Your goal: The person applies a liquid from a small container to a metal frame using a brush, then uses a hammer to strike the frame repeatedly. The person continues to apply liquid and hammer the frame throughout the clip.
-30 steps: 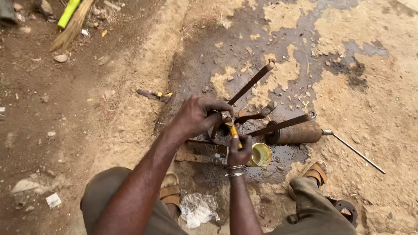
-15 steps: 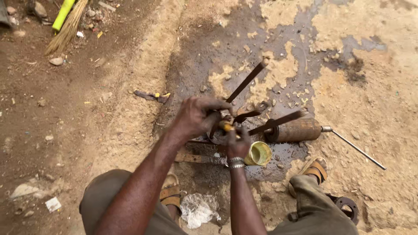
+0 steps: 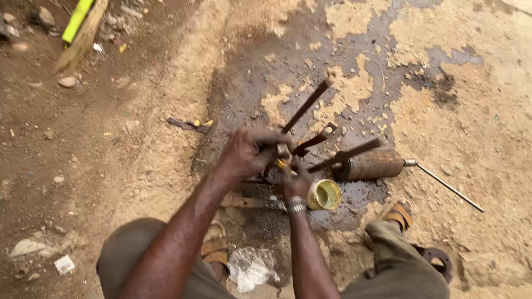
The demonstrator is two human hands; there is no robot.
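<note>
Both hands (image 3: 271, 160) grip dark metal bars (image 3: 310, 141) beside yellow tin (image 3: 325, 195).

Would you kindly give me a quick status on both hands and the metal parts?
Left hand gripping dark metal bars at their joint. Right hand closed on small yellow-tipped piece beside it. Yellow tin and rusty cylinder close by on oily ground.
</note>
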